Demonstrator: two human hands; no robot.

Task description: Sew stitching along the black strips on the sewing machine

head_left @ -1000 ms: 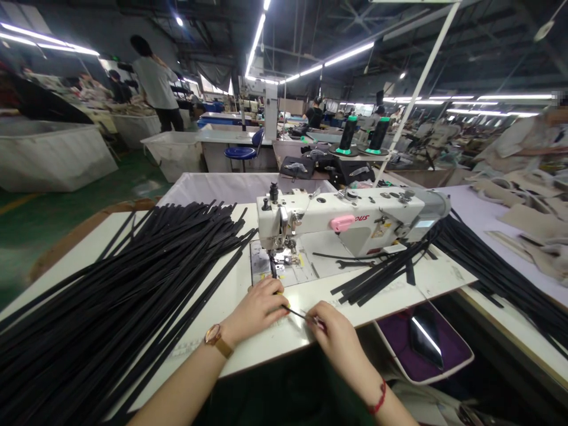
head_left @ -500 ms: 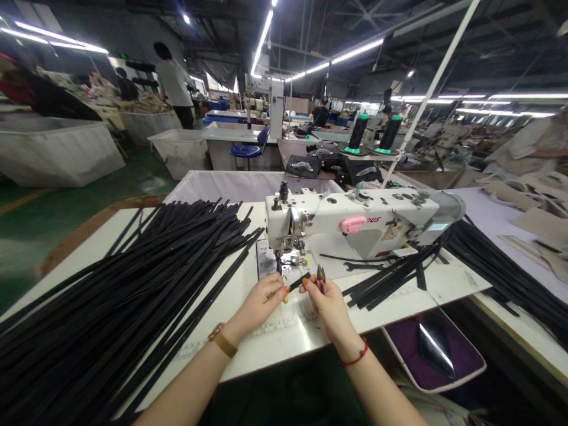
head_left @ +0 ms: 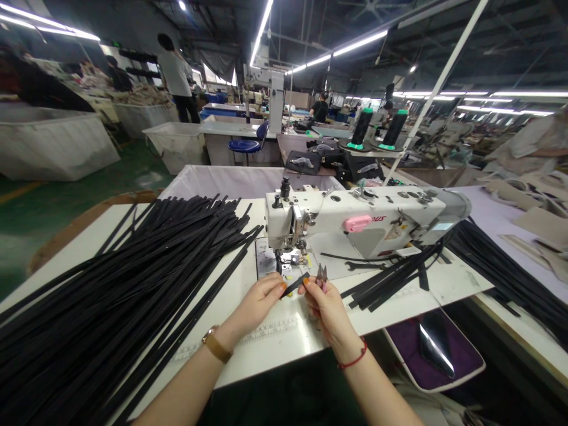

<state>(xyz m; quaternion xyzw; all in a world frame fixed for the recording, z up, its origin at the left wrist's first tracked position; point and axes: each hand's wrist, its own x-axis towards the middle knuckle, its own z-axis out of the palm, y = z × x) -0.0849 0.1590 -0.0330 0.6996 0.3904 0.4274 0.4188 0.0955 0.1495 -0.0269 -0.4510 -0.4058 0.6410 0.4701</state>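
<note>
Between my two hands a short black strip (head_left: pixel 293 286) is stretched at a slant, just in front of the needle area of a white sewing machine (head_left: pixel 328 219). My left hand (head_left: pixel 262 302) pinches its lower left end between thumb and fingers. At the upper right end, my right hand (head_left: pixel 323 305) grips it with thumb and finger. Small thread snips (head_left: pixel 322 276) also sit in my right hand, blades pointing up past the fingers. A large pile of long black strips (head_left: pixel 146 278) covers the table to the left of my left hand.
Shorter black strips (head_left: pixel 390 281) lie right of my right hand, near a wrench (head_left: pixel 366 265) under the machine arm. Two black thread cones (head_left: pixel 360 129) stand behind. A phone (head_left: pixel 437 346) rests on a purple pad below the table's right edge. A person (head_left: pixel 175 77) stands far left.
My left hand has shifted slightly left and down, away from the right one, so more of the black strip shows between them. The right hand stays nearly in place with the snips.
</note>
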